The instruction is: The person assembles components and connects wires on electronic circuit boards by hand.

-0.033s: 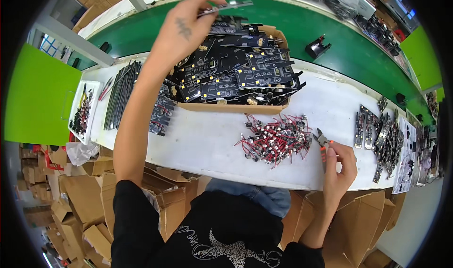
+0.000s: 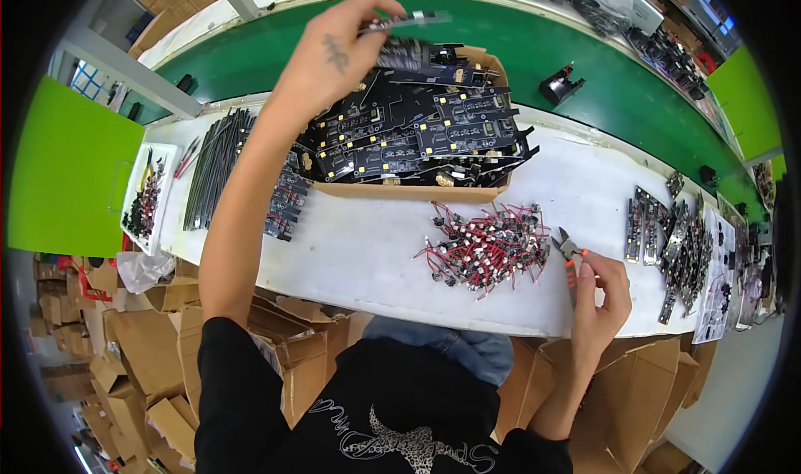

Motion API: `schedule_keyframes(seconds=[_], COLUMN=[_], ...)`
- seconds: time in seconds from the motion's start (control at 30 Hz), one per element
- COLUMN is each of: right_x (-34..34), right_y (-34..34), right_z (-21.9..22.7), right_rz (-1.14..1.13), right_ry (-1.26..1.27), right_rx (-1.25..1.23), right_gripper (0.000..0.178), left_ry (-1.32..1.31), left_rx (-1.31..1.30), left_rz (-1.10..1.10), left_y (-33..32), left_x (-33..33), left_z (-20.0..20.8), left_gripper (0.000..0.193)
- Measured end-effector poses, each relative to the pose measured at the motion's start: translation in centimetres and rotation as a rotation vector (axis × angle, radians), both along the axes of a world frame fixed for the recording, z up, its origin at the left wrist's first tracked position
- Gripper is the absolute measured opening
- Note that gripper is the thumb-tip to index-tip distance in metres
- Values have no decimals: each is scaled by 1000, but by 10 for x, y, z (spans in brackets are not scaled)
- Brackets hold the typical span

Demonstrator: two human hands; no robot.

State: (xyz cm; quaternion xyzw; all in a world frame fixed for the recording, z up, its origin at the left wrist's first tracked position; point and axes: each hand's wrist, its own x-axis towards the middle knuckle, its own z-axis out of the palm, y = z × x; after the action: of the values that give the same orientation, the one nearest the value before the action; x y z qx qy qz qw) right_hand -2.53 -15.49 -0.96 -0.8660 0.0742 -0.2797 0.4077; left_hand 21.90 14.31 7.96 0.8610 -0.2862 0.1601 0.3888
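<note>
And here's the thin dark circuit-board strip (image 2: 409,21), blurred, up over the far-left part of the box, pinched between the thumb and fingers of the left hand (image 2: 338,48). Below it sits the open brown cardboard box (image 2: 400,192), heaped with flat black circuit boards (image 2: 459,123) dotted with yellow squares. Nearer and to the right, the right hand (image 2: 605,294) has its fingers wrapped around the orange-and-grey-handled metal cutters (image 2: 571,267), blades spread, just beside a loose heap of small connectors with red and black wires (image 2: 492,244).

How far along? With that box so full, plenty looks left to handle. Boards also lie in a row at left (image 2: 288,203), partly behind the forearm, and in a jumbled stack at far right (image 2: 684,253); which of them are finished, I can't tell.

All this is on a white worktop (image 2: 359,240). Over on the left, long thin black strips (image 2: 214,169) lie in a bundle beside a white plastic tray of small parts (image 2: 168,178). A green surface (image 2: 517,48) runs along the far side, carrying a black plastic part (image 2: 561,83). Left again, a bright green panel (image 2: 67,173), with brown cartons (image 2: 142,340) crowding the floor below.
</note>
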Motion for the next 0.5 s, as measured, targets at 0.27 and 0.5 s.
schedule_keyframes(seconds=[0.27,0.5], right_x=[-9,-7], right_y=[-15,-14], right_z=[-5,-2], right_rz=[-52,-46], right_ry=[-34,-42], right_rx=[13,23], right_gripper=[9,9], left_ry=[-118,-239], left_rx=[236,397], left_rz=[-183,-63], left_y=[9,8], left_x=[-16,-35], left_z=[-6,3], left_gripper=[36,17])
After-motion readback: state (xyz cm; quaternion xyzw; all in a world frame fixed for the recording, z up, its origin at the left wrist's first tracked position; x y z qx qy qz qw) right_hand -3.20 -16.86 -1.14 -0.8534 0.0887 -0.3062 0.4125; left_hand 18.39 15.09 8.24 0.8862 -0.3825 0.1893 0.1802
